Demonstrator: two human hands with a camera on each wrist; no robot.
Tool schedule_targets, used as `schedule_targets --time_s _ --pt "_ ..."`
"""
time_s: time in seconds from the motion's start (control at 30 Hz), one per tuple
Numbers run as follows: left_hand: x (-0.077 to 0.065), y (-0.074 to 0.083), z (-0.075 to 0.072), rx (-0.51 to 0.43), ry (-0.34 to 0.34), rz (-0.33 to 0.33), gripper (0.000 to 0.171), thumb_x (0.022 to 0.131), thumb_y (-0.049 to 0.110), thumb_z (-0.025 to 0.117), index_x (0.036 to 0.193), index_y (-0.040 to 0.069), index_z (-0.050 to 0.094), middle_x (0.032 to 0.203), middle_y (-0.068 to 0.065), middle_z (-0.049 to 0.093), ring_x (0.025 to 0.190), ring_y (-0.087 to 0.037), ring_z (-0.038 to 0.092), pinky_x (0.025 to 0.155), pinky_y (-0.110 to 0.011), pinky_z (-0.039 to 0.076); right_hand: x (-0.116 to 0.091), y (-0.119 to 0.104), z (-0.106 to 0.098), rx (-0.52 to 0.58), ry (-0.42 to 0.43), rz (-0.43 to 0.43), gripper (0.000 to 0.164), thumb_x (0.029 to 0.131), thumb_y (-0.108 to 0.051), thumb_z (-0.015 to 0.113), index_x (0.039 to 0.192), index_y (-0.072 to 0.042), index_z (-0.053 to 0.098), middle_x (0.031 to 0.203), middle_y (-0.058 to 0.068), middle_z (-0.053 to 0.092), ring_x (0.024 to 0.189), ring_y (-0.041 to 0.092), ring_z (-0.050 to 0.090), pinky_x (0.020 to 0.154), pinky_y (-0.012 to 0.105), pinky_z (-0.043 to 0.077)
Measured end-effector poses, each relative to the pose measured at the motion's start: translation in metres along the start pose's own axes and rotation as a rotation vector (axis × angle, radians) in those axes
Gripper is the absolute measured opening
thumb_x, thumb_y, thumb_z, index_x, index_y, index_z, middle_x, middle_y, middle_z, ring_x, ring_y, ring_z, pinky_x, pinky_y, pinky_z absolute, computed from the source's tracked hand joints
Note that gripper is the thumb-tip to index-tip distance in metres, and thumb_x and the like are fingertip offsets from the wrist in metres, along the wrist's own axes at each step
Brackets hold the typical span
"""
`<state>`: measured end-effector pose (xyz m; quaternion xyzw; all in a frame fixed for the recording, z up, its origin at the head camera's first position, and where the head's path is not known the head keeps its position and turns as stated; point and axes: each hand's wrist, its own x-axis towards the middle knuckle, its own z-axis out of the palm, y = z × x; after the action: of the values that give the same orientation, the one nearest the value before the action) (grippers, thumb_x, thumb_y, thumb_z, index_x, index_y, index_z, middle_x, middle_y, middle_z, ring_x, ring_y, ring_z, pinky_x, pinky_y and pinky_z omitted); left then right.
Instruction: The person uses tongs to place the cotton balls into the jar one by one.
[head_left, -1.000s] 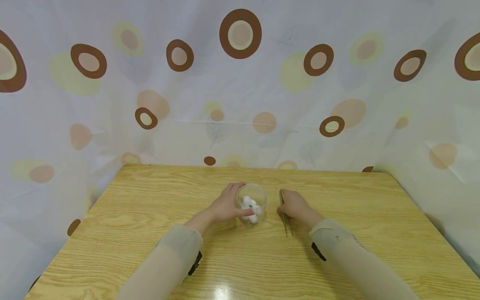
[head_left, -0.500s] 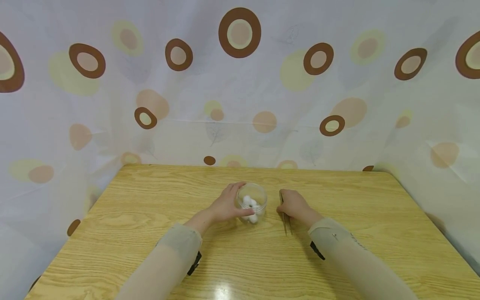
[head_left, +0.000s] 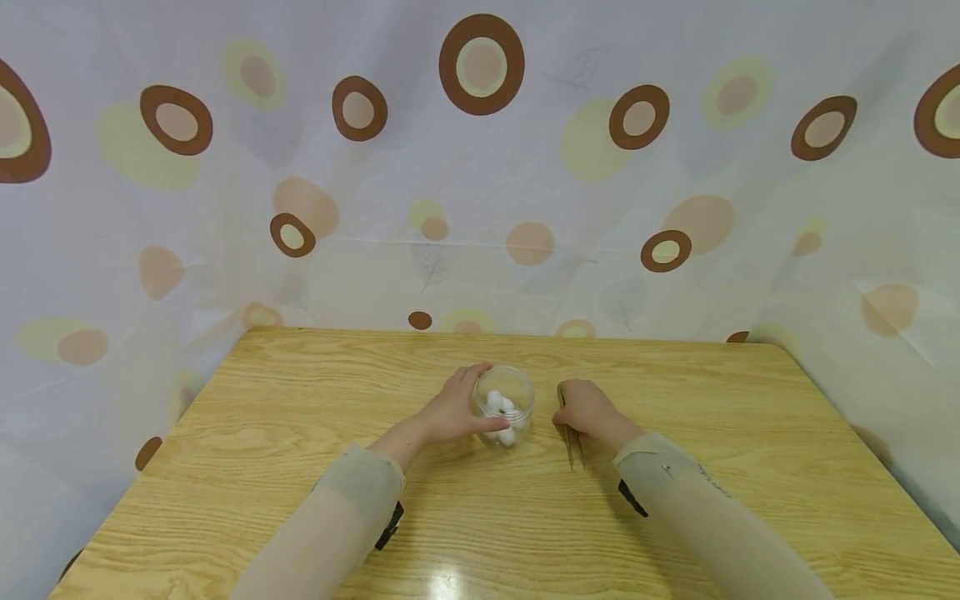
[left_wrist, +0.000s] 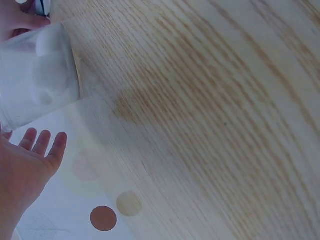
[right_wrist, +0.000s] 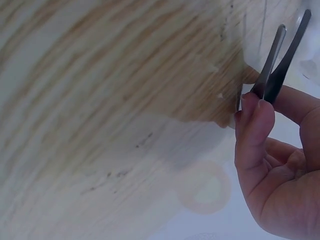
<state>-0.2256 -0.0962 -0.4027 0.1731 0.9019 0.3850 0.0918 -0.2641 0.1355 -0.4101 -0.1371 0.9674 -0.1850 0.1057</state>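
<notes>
A clear round jar (head_left: 522, 388) stands upright on the wooden table, with several white balls that look like cotton balls (head_left: 495, 402) in its lower part. My left hand (head_left: 450, 414) holds the jar from its left side, thumb across the near side and fingers round the far side. Just right of the jar, my right hand (head_left: 590, 412) pinches a pair of metal tweezers (head_left: 568, 450). In the right wrist view the tweezers (right_wrist: 287, 62) show two spread arms rising from between thumb and fingers. The left wrist view has the jar (left_wrist: 17, 82) at its left edge.
The wood-grain table (head_left: 315, 467) spreads round both hands. A white curtain (head_left: 480, 192) with brown, peach and yellow circles hangs behind it and along both sides. A black strap (head_left: 390, 527) shows at the left wrist and another strap (head_left: 632, 498) at the right.
The right forearm and tweezers have shifted very slightly left. Left hand and jar stay where they were.
</notes>
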Motion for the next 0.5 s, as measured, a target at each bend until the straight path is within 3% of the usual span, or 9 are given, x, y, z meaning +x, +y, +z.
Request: schedule_targets --time_s 0.07,0.2,0.3,0.5 --pt "0.0 0.0002 0.0 -0.001 0.003 0.012 0.088 0.08 0.041 0.072 0.148 0.014 0.022 0.147 -0.014 0.028 0.135 -0.032 0.031 0.106 -0.051 0.034 0.0 0.0003 -0.0005 -0.022 0.003 -0.018 0.02 0.078 -0.009 0.07 0.084 0.004 0.056 0.077 0.016 0.062 0.054 0.018 0.058 0.052 0.03 0.052" --pt "0.0004 0.0004 0.0 0.001 0.008 0.025 0.087 0.08 0.039 0.072 0.147 0.012 0.023 0.147 -0.016 0.029 0.135 -0.033 0.031 0.106 -0.05 0.034 -0.0011 0.0006 -0.0011 -0.068 0.011 -0.047 0.041 0.078 -0.011 0.071 0.111 0.01 0.058 0.108 0.024 0.064 0.088 0.028 0.062 0.08 0.039 0.052" --pt "0.0001 0.0006 0.0001 0.007 0.008 0.014 0.087 0.08 0.039 0.072 0.148 0.014 0.023 0.147 -0.015 0.029 0.135 -0.032 0.031 0.107 -0.049 0.034 -0.0021 0.0012 -0.0011 -0.083 0.009 -0.055 0.044 0.078 -0.012 0.07 0.114 0.01 0.058 0.113 0.025 0.063 0.099 0.033 0.062 0.087 0.043 0.049" --pt "0.0001 0.0002 0.0003 0.008 0.006 0.014 0.088 0.08 0.041 0.072 0.148 0.014 0.022 0.146 -0.014 0.03 0.134 -0.031 0.032 0.106 -0.049 0.034 -0.0025 0.0011 -0.0019 -0.09 0.011 -0.057 0.022 0.078 -0.012 0.066 0.092 0.003 0.06 0.088 0.016 0.064 0.074 0.022 0.054 0.07 0.036 0.047"
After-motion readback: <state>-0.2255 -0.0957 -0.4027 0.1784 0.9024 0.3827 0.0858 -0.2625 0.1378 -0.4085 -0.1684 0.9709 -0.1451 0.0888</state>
